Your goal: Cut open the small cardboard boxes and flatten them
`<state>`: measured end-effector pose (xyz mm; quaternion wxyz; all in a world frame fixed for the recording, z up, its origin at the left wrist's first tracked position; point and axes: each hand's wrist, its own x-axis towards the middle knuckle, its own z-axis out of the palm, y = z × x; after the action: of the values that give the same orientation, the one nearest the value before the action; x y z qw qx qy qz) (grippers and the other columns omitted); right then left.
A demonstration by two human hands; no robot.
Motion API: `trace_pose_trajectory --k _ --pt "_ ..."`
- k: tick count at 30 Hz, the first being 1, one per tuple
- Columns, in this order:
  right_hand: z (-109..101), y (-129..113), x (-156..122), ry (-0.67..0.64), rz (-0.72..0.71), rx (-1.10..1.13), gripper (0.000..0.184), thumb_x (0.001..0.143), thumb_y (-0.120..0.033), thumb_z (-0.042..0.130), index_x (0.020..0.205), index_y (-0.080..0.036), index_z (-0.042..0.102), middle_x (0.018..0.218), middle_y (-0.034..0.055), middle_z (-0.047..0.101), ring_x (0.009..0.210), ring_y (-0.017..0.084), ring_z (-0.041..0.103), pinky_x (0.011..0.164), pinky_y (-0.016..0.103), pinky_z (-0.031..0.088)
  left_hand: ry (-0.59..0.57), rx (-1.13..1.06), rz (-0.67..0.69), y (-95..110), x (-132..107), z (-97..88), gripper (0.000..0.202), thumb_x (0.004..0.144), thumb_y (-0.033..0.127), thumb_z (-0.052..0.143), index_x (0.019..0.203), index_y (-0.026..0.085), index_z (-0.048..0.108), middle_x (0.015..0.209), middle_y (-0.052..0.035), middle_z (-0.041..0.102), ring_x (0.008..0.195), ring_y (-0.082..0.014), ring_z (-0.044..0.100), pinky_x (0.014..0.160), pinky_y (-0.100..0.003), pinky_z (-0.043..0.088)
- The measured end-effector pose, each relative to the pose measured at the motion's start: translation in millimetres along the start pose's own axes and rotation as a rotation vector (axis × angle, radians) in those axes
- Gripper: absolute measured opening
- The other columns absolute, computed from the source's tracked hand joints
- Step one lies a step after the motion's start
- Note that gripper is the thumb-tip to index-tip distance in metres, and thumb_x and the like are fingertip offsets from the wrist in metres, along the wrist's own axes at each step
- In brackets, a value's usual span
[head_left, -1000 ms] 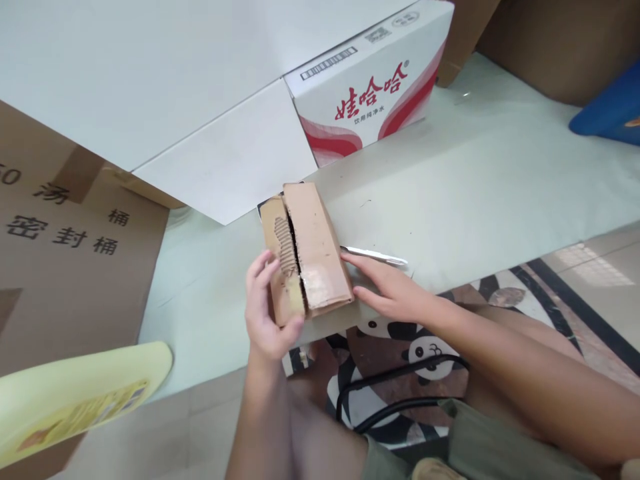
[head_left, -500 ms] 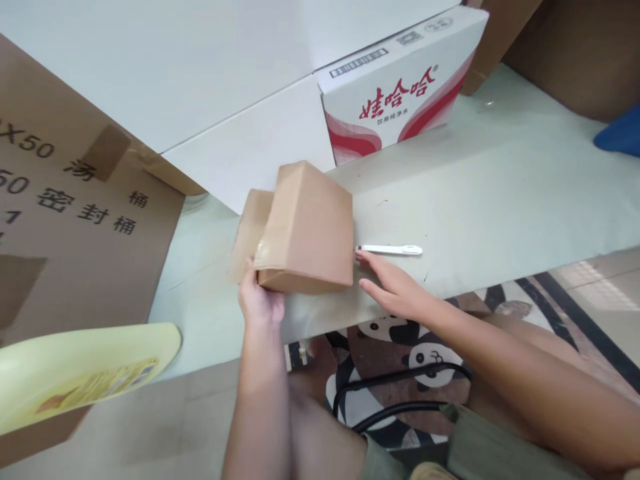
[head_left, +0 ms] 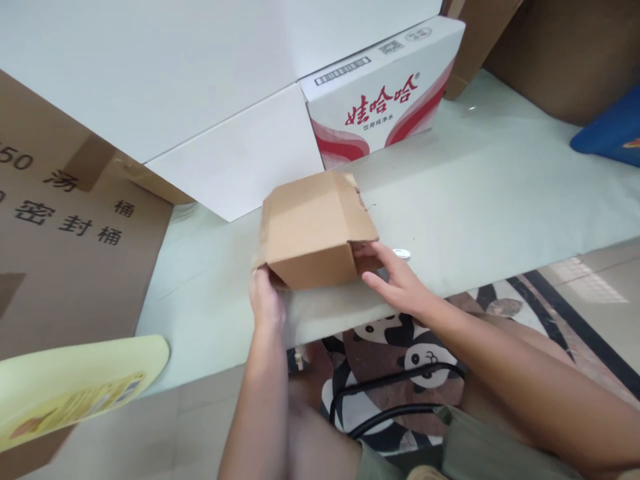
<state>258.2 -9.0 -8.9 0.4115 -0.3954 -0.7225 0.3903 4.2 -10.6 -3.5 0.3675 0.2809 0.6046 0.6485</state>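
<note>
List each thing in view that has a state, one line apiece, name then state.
small brown box: top and near face closed, held between both hands.
left hand: gripping the box's near left corner.
right hand: open, fingers against the box's right end.
white pen: lying on the table, mostly hidden behind the right hand.
water carton: closed, standing upright.

Back: white carton (head_left: 380,100) with red lettering on the pale table (head_left: 500,193)
Left: big brown carton (head_left: 65,247) printed with black characters
Lower left: pale yellow packet (head_left: 75,383)
Far right: blue object (head_left: 610,137)
Below: panda-print cloth (head_left: 425,353)
</note>
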Motion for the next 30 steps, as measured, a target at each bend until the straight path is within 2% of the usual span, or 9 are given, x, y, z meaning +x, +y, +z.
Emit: trace_pose_trajectory --k 2,5,8,11,14,17,21,25,30 --pt "-1.8 -0.5 0.7 -0.033 0.017 0.042 0.047 0.095 -0.044 0.052 0.137 -0.024 0.047 0.134 0.0150 0.061 0.124 0.030 0.059 0.105 0.053 0.047 -0.051 -0.055 -0.013 -5.0 1.0 2.3 0.039 0.083 0.056 0.062 0.091 0.019 0.071 0.091 -0.0057 0.073 0.087 -0.0207 0.067 0.070 -0.028 0.051" --pt "-2.4 1.7 2.3 -0.020 0.012 0.015 0.058 0.094 -0.047 0.053 0.146 -0.026 0.038 0.144 0.0151 0.054 0.131 0.033 0.053 0.108 0.055 0.045 -0.173 -0.119 -0.046 -11.3 0.2 5.1 0.043 0.079 0.057 0.068 0.104 0.023 0.072 0.116 -0.0068 0.072 0.119 -0.0266 0.061 0.094 -0.034 0.050" --pt "-1.9 7.5 3.9 0.015 0.044 0.011 0.056 0.092 -0.049 0.053 0.141 -0.025 0.043 0.138 0.0158 0.057 0.125 0.034 0.057 0.103 0.055 0.048 -0.233 -0.151 -0.110 -13.7 -0.6 5.7 0.047 0.071 0.056 0.075 0.105 0.024 0.072 0.122 -0.0075 0.071 0.129 -0.0297 0.055 0.102 -0.037 0.048" --pt "-2.1 11.8 5.6 0.077 0.109 0.035 0.050 0.091 -0.051 0.054 0.130 -0.020 0.052 0.128 0.0191 0.059 0.117 0.034 0.060 0.098 0.055 0.052 -0.234 -0.188 -0.096 -11.8 -1.5 5.1 0.047 0.067 0.053 0.079 0.104 0.025 0.072 0.123 -0.0070 0.071 0.134 -0.0300 0.052 0.105 -0.037 0.046" --pt "-2.7 11.7 7.6 0.083 0.119 0.040 0.049 0.088 -0.049 0.057 0.128 -0.020 0.053 0.130 0.0194 0.059 0.121 0.036 0.058 0.099 0.057 0.051 -0.246 -0.212 -0.077 -9.1 -3.7 3.1 0.045 0.061 0.049 0.083 0.098 0.025 0.073 0.120 -0.0067 0.071 0.133 -0.0312 0.052 0.105 -0.038 0.047" --pt "-2.5 9.5 9.4 0.064 0.142 0.027 0.045 0.086 -0.044 0.058 0.124 -0.020 0.055 0.120 0.0182 0.065 0.113 0.036 0.062 0.095 0.056 0.053 -0.291 -0.202 -0.074 -9.1 -5.6 -0.4 0.053 0.053 0.045 0.088 0.098 0.024 0.072 0.109 -0.0076 0.072 0.127 -0.0329 0.056 0.100 -0.039 0.051" --pt "-3.1 7.8 11.1 0.167 0.227 -0.049 0.051 0.079 -0.048 0.066 0.121 -0.020 0.055 0.116 0.0179 0.067 0.110 0.038 0.063 0.092 0.058 0.051 -0.314 -0.113 -0.044 -10.9 -3.6 -3.9 0.060 0.045 0.044 0.093 0.097 0.022 0.072 0.098 -0.0094 0.071 0.110 -0.0323 0.065 0.089 -0.038 0.054" --pt "-6.6 5.3 12.6 0.277 0.307 -0.130 0.049 0.075 -0.050 0.069 0.113 -0.022 0.055 0.111 0.0152 0.068 0.103 0.036 0.062 0.091 0.058 0.048 -0.231 0.024 0.037 -9.2 0.5 -2.9 0.049 0.047 0.048 0.093 0.080 0.020 0.069 0.085 -0.0072 0.069 0.093 -0.0270 0.067 0.080 -0.035 0.053" --pt "-10.0 -1.7 12.7 0.220 0.329 0.048 0.032 0.081 -0.043 0.064 0.104 -0.022 0.057 0.104 0.0110 0.070 0.092 0.028 0.066 0.075 0.042 0.053 -0.118 0.105 0.108 -3.4 1.0 -0.4 0.048 0.047 0.048 0.092 0.077 0.019 0.069 0.081 -0.0050 0.070 0.083 -0.0216 0.067 0.078 -0.032 0.052"
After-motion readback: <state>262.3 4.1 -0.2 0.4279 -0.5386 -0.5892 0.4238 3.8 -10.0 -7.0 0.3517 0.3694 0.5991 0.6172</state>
